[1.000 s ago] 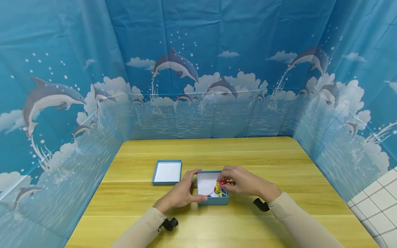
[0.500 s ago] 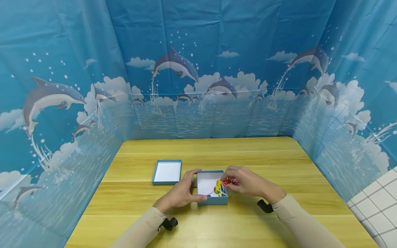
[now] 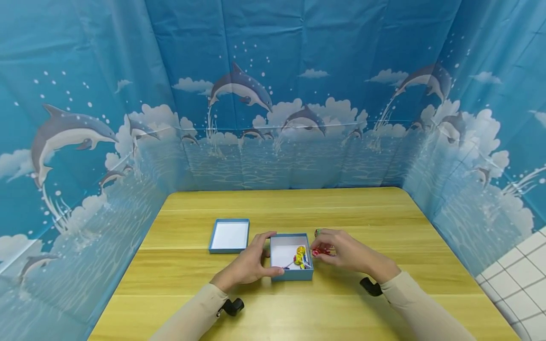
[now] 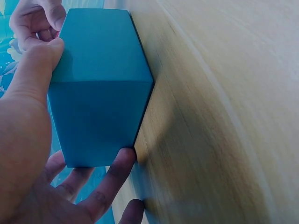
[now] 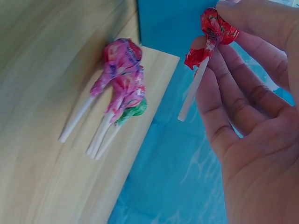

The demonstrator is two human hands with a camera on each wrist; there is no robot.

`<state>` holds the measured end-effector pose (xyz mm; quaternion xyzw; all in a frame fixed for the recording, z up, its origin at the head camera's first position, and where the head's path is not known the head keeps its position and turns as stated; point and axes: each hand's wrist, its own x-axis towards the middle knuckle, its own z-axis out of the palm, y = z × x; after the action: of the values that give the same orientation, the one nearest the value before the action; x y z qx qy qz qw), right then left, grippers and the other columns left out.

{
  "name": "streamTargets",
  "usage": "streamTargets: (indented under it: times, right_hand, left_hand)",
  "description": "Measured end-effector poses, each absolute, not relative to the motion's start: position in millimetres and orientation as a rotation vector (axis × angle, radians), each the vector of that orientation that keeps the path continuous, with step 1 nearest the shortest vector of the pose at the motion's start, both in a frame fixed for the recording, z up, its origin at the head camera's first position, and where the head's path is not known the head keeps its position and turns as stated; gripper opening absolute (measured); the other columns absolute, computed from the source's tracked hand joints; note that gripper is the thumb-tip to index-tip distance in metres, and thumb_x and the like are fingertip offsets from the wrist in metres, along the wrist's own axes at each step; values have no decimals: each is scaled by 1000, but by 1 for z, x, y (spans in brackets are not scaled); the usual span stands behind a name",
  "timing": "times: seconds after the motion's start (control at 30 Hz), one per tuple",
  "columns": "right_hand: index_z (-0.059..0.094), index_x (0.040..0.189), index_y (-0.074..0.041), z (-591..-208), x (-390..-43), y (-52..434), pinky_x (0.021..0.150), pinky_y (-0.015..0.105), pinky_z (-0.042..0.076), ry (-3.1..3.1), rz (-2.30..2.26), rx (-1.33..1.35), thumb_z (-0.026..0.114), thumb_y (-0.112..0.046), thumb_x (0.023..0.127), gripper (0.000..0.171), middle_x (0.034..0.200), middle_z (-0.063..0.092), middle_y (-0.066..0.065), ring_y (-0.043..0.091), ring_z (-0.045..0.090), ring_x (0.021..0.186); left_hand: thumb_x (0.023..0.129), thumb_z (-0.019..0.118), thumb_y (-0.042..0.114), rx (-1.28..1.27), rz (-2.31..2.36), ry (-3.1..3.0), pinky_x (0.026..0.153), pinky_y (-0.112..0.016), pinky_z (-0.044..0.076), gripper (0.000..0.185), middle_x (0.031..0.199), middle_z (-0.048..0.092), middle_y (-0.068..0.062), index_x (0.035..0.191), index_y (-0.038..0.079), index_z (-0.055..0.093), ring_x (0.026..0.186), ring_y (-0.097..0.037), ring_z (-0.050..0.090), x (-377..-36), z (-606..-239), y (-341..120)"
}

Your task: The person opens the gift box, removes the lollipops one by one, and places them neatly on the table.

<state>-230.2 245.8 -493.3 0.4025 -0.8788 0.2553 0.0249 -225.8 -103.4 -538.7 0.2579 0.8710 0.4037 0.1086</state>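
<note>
In right grip (image 5: 261,126), red lollipop (image 5: 213,28), pinched

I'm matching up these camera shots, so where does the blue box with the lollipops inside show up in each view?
Head: the blue box is just below and right of centre, open top showing.
Left wrist: the blue box is left of centre, two outer walls showing.
Right wrist: the blue box is at the top edge, partly cut off.
Shared landmark: the right hand, visible in all three.

I could cross the yellow wood-grain tabletop (image 3: 281,203) on its far side, but nearer, the bare left hand (image 3: 249,265), square blue box (image 3: 292,275) and bare right hand (image 3: 350,251) block me.
</note>
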Motion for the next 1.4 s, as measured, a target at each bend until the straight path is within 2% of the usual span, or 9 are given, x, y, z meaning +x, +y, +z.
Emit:
streamTargets:
  times: [0.2,0.5,0.73,1.0,1.4]
  right_hand:
    - [86,120,-13,-498,-229,252,83,36,67,-2742,781,1193,89,-10,105,15,116,80,-3,6,69,98]
    - [86,117,-12,-508,-225,259,85,37,69,-2745,807,1171,89,-8,104,15,113,78,-4,8,73,98]
    - [85,116,-13,-516,-225,265,86,32,68,-2757,826,1157,90,-7,103,15,114,78,-5,6,72,99]
    - [85,118,-13,-524,-226,269,87,33,69,-2756,830,1150,90,-6,102,18,118,80,-3,7,74,103]
    - [84,117,-15,-529,-224,274,84,37,67,-2786,841,1141,90,-7,103,17,113,77,-6,5,71,95]
  left_hand:
    - [104,92,46,759,1190,2552,105,-48,59,108,173,45,-23,184,13,28,129,-26,67,-225,-537,-104]
    - [103,92,45,755,1199,2547,105,-48,59,107,172,46,-24,184,14,28,128,-26,67,-225,-538,-104]
    - [104,92,45,749,1198,2546,106,-49,59,108,174,44,-24,184,14,27,130,-26,67,-225,-538,-103]
    - [104,92,44,741,1193,2554,107,-49,59,108,176,43,-24,185,15,27,130,-26,67,-226,-538,-102]
    - [103,92,44,746,1182,2562,107,-48,59,108,173,46,-24,184,14,27,128,-25,67,-226,-538,-102]
